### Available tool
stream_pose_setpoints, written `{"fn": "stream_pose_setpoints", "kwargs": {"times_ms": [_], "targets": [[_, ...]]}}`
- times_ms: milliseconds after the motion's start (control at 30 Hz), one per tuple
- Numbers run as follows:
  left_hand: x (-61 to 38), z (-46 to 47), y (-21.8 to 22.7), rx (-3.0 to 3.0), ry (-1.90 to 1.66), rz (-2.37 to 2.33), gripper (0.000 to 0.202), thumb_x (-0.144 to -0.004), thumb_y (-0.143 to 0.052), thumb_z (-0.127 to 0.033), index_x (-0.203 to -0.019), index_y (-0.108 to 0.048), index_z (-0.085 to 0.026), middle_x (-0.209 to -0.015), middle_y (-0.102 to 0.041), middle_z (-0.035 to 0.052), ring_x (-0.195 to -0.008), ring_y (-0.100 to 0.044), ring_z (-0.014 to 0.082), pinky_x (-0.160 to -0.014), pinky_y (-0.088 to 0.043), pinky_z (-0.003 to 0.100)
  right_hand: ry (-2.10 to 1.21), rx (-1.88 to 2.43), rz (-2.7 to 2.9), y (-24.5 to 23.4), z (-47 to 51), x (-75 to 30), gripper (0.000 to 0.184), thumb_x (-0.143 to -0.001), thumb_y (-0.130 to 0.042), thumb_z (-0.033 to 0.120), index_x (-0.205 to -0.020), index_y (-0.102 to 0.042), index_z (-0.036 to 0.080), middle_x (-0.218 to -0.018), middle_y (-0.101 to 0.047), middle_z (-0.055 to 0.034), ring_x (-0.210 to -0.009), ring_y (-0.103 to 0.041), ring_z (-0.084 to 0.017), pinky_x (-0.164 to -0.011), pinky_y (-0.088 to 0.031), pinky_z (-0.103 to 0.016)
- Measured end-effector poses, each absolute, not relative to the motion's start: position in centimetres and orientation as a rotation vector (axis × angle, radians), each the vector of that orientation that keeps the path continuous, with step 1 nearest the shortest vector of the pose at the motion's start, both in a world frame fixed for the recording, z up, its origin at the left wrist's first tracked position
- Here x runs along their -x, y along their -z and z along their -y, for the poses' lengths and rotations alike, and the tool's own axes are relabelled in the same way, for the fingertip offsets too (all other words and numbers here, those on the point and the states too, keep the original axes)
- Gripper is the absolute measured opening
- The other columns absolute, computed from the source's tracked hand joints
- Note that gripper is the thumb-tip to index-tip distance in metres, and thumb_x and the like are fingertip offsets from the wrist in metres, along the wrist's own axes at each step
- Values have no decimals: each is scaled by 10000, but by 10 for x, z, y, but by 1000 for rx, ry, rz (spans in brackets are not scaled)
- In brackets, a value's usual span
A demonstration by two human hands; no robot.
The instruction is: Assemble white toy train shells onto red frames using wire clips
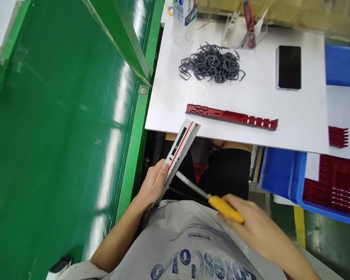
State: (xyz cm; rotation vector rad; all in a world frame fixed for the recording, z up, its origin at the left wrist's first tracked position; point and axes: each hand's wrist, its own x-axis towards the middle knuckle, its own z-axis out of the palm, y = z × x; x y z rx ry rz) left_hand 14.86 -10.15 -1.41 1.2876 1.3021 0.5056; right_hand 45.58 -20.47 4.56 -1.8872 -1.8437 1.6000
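My left hand (154,182) is closed round a long white plastic strip (181,146) with a red line and black slots; the strip slants up toward the white table edge. My right hand (252,225) grips a yellow-handled tool (223,207) whose metal shaft (189,184) reaches to the strip's underside. Both hands are held low over my lap, below the table. On the white table (297,124) lies a long red plastic strip (231,116), and behind it a heap of dark grey wire clips (212,63).
A black phone (289,67) lies at the table's right. A clear bottle (185,19) and a clear holder with a red tool (249,23) stand at the back. Blue bins (282,175) with red strips (334,184) sit right. A green conveyor frame (61,116) fills the left.
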Motion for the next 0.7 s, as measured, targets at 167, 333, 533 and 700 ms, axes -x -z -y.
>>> {"fn": "stream_pose_setpoints", "kwargs": {"times_ms": [167,333,533,700], "targets": [[-150,102,16,-1320,-511,-1249,682,-1127,-352,-828,-871,-574,-236,-621,-603,-25,-526,-588,177,-526,-427,293,-1480,1950,1790,-47,205,-458,380,-1150,-527,599,-1028,-663,266,-874,-724,-23,-735,-680,-228,-665,-450,-330],[-150,101,15,-1260,-513,-1280,707,-1098,-354,-866,-887,-580,-230,-636,-608,-19,-523,-605,182,-502,-468,286,-1419,1931,1750,-55,193,-462,467,-1127,-552,671,-932,-652,259,-826,-714,-22,-725,-680,-223,-667,-503,-320],[-149,98,19,-964,-653,-1361,812,-956,-456,-1011,-827,-600,-222,-605,-614,-9,-476,-577,161,-446,-493,261,-1265,2031,1663,-53,187,-472,521,-1049,-621,757,-1045,-775,260,-975,-837,-64,-910,-811,-293,-824,-682,-388],[-148,100,38,-569,-769,-1143,907,-813,-519,-1110,-854,-657,-215,-493,-524,-39,-345,-447,137,-337,-393,244,-606,1570,1691,-105,99,-485,310,-976,-843,557,-1122,-831,283,-1030,-855,-70,-901,-837,-309,-783,-736,-399]]}}
